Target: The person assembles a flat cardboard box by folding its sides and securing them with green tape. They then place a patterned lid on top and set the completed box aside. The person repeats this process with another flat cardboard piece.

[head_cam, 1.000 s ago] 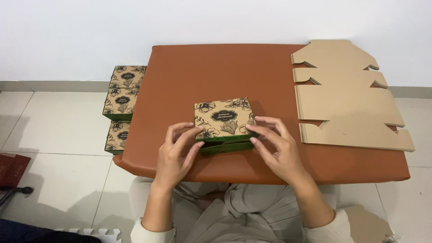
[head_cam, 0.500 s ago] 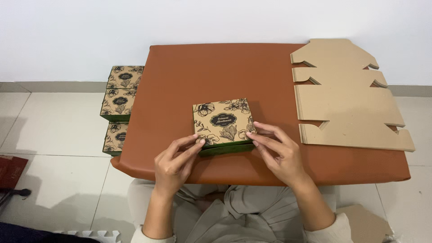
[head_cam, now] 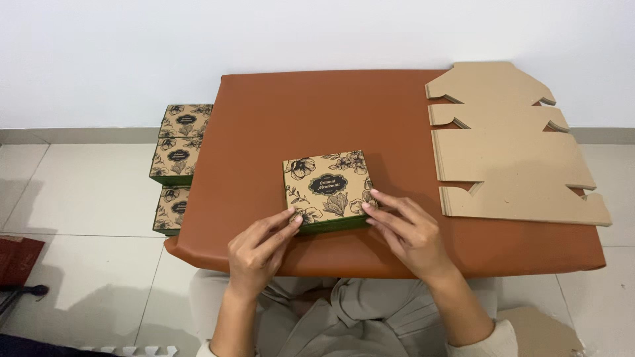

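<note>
A small closed cardboard box (head_cam: 329, 188) with a black flower print, a dark label and green sides lies on the brown table (head_cam: 264, 132), near its front edge. My left hand (head_cam: 259, 251) touches the box's near left corner with its fingertips. My right hand (head_cam: 407, 231) rests its fingers on the near right corner and front side. Neither hand lifts the box; it sits flat on the table top.
A stack of flat, unfolded brown cardboard blanks (head_cam: 516, 152) covers the table's right part. Three finished printed boxes (head_cam: 180, 155) stand stacked on the tiled floor left of the table. A dark red object (head_cam: 16, 259) lies at the far left.
The box's lid has gone down flat and the green rim below it is now hidden. Both hands have drawn back from the lid top to the near corners.
</note>
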